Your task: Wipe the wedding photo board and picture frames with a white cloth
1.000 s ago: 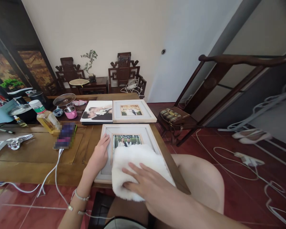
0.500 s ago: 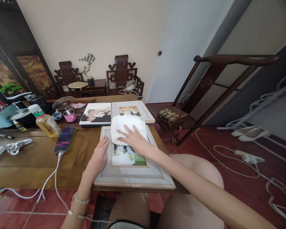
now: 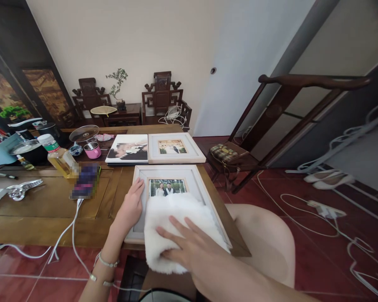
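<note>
A whitish picture frame (image 3: 173,171) lies face up at the table's front edge, a photo of two people in its middle. Across its lower half spreads a folded, fluffy white cloth (image 3: 164,214), its near end hanging past the table edge. My right hand (image 3: 182,241) presses on the cloth with fingers spread, the thumb sunk into a fold. The lower part of the photo is hidden beneath the cloth. My left hand (image 3: 134,203) rests flat along the frame's left side, fingers stretched out.
Behind lie a second framed photo (image 3: 192,147) and a photo panel (image 3: 129,157). To the left are a phone (image 3: 85,182) on a cable, a bottle (image 3: 63,161) and a pink cup (image 3: 93,151). A wooden chair (image 3: 280,105) holding a checked bag (image 3: 225,152) stands right.
My right hand has drawn the cloth down over the frame toward me, baring the photo's upper part. My left hand has stayed at the frame's left side.
</note>
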Available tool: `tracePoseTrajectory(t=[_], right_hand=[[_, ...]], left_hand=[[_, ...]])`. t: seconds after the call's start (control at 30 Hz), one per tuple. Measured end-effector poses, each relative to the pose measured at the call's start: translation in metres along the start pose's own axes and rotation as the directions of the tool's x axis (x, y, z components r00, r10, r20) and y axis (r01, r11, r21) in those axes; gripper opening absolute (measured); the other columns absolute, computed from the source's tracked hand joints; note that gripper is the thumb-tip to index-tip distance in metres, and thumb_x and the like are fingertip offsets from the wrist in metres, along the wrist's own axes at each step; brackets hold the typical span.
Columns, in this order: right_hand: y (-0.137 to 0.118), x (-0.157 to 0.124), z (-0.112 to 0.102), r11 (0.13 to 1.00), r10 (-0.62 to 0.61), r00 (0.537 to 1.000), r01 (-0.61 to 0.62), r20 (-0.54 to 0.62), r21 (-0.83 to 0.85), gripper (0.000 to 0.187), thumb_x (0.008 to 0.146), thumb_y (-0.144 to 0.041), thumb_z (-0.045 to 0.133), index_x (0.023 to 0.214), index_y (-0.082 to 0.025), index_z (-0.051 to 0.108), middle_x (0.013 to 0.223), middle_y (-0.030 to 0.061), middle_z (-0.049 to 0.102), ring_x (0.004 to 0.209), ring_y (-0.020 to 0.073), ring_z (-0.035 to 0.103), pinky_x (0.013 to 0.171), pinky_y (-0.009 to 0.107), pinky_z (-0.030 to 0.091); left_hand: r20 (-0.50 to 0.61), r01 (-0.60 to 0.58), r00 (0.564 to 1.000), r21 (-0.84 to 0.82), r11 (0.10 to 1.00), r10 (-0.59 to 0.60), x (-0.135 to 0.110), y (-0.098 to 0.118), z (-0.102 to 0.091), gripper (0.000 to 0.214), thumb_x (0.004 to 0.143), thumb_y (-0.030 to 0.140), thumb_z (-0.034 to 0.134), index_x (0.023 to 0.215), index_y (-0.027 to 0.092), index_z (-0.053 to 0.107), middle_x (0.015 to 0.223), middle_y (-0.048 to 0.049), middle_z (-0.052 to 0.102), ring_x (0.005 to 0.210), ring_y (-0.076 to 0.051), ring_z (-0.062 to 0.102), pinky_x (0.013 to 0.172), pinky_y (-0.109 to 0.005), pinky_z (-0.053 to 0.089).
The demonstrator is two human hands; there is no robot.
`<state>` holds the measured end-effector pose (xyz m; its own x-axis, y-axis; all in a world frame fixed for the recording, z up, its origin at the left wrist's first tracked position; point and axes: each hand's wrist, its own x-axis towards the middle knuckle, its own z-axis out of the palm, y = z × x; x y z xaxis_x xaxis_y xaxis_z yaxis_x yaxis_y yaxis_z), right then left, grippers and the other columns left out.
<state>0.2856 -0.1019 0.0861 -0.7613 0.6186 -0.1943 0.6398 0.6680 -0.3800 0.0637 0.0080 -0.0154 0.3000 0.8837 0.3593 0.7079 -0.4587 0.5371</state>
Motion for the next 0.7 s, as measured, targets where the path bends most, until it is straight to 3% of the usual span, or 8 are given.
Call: tracePoseTrajectory(t=[0.17,0.33,0.5,0.7], right_hand=[[0.044,0.039,0.01,0.989,0.075,0.983,-0.095,-0.168,-0.116,0.076,0.064,0.007,0.04,0.133,-0.024,0.05,0.151,0.0037,0.03,0.141,0.0306,0.01,0.111,0.059,0.015],[0.078,0.097,-0.005,0.929,0.155,0.936,-0.246,-0.316,-0.276,0.072,0.068,0.006,0.042,0.137,-0.018,0.045,0.153,0.0081,0.025,0.139,0.0397,0.01,0.105,0.067,0.018],[0.051,0.12,-0.014,0.934,0.118,0.977,-0.17,-0.179,-0.314,0.059,0.073,-0.003,0.053,0.13,-0.019,0.052,0.152,0.0093,0.027,0.137,0.0457,0.012,0.1,0.073,0.021],[0.008,0.082,0.003,0.959,-0.02,0.999,0.012,-0.026,-0.283,0.06,0.066,-0.01,0.063,0.125,-0.018,0.058,0.15,0.012,0.031,0.135,0.0481,0.017,0.1,0.072,0.022]], left_hand=[[-0.002,0.024,1.0,-0.043,0.999,-0.024,-0.002,0.004,-0.001,0.045,0.091,0.013,0.032,0.133,0.015,0.046,0.143,-0.0127,0.043,0.138,-0.021,0.031,0.114,-0.045,0.027],[0.011,0.046,0.999,-0.101,0.994,-0.046,-0.002,0.017,-0.011,0.046,0.097,0.03,0.031,0.141,0.016,0.035,0.148,-0.0103,0.036,0.139,-0.02,0.03,0.116,-0.04,0.023],[-0.054,0.063,0.996,-0.185,0.981,-0.074,-0.003,0.025,-0.018,0.05,0.097,0.037,0.028,0.143,0.018,0.031,0.15,-0.0083,0.034,0.139,-0.019,0.028,0.116,-0.038,0.022],[-0.125,0.104,0.983,-0.236,0.966,-0.136,-0.002,0.025,-0.018,0.049,0.098,0.037,0.021,0.139,0.016,0.04,0.144,-0.0084,0.043,0.135,-0.019,0.037,0.114,-0.037,0.027]])
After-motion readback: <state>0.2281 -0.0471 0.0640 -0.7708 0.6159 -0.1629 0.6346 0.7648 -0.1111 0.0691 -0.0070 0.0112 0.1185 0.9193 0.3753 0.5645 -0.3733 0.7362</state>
